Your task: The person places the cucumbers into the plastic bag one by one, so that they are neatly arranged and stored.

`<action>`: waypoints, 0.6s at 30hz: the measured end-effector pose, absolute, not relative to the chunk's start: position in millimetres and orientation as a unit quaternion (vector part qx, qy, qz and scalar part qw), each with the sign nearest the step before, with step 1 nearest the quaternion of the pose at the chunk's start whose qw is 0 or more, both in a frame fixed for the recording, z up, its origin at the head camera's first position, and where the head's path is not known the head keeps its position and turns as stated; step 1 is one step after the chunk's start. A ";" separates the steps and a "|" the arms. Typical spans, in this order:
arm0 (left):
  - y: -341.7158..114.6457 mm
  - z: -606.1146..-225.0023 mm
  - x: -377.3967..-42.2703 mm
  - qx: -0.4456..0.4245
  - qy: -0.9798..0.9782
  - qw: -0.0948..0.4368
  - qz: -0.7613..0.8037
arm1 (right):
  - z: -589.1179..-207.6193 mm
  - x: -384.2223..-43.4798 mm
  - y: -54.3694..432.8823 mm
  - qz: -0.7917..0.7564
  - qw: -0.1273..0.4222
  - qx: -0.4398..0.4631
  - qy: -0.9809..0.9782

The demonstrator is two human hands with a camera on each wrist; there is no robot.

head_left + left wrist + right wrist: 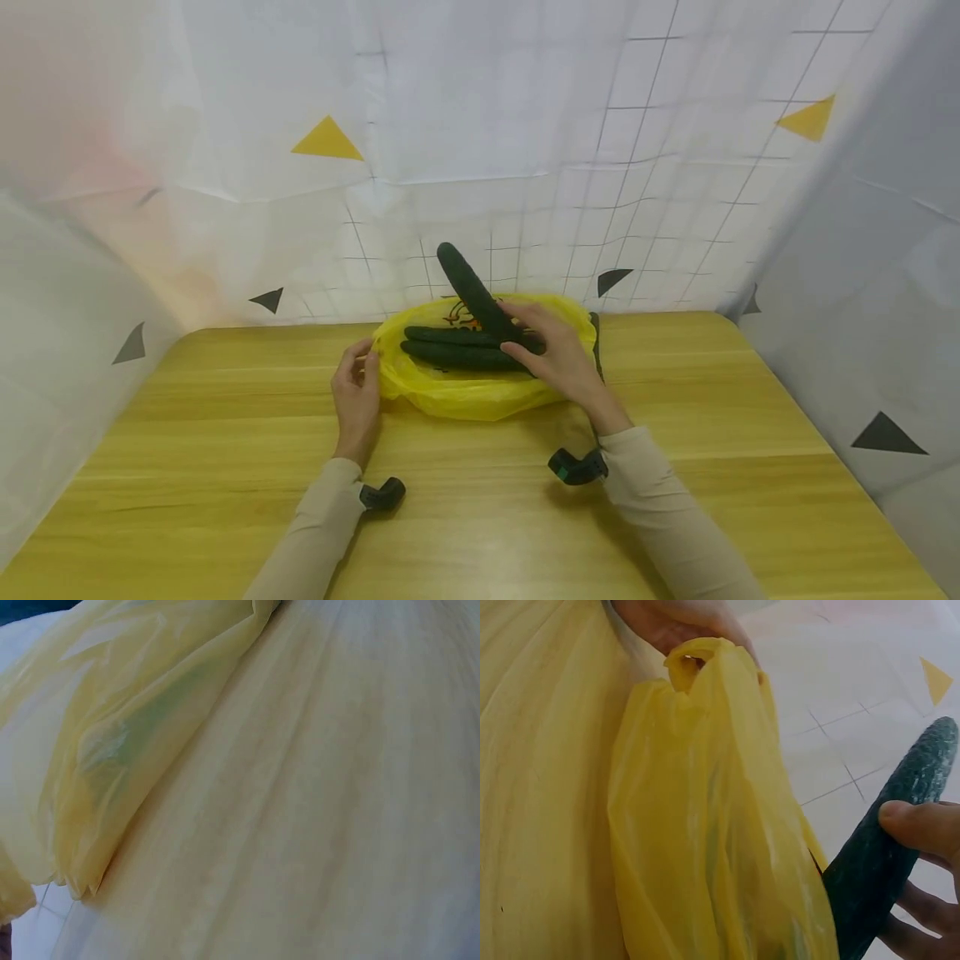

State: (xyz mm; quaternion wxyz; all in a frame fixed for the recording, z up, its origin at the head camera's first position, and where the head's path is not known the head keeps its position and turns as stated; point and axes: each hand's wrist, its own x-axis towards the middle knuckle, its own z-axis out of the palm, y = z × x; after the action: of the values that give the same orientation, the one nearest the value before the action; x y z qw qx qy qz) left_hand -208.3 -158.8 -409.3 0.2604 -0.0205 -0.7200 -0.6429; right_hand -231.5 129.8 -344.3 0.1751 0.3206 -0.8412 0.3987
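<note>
My right hand (553,350) grips a dark green cucumber (468,283) between thumb and fingers, its far end tilted up over a yellow plastic bag (480,404). The same cucumber (892,832) shows close up in the right wrist view, thumb on its near side. Two more cucumbers (457,354) lie side by side inside the open mouth of the bag, their right ends hidden behind the hand. At the bag's left edge, my left hand (357,392) pinches the rim. In the left wrist view a green shape shows through the bag (150,727).
The bag lies on a wood-grain table (480,517), near its back edge. White sheeting (480,125) with grid lines and triangles hangs behind and at the sides. A thin dark strip (597,342) stands right of the bag. Both wrists wear small black devices (384,495).
</note>
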 end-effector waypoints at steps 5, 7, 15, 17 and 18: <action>-158.8 -408.9 -207.4 -0.012 -0.720 0.254 -0.645 | -347.6 -231.1 123.4 0.359 0.146 0.327 -0.862; -158.9 -408.4 -207.3 -0.015 -0.719 0.254 -0.647 | -348.8 -230.9 121.3 0.351 0.136 0.332 -0.865; -158.7 -407.6 -207.7 -0.018 -0.710 0.257 -0.655 | -359.5 -231.4 115.7 0.327 0.111 0.339 -0.875; -158.7 -407.8 -207.5 -0.013 -0.713 0.254 -0.654 | -362.1 -231.2 115.4 0.326 0.103 0.338 -0.877; -158.7 -407.9 -207.6 -0.010 -0.715 0.253 -0.651 | -363.1 -231.0 115.3 0.326 0.099 0.338 -0.877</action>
State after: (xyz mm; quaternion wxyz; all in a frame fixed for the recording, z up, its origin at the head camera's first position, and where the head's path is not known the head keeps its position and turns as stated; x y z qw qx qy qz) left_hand -207.6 -158.7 -407.9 0.2533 -0.0097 -0.7155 -0.6510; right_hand -231.0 115.3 -363.1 0.0992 0.3379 -0.8772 0.3265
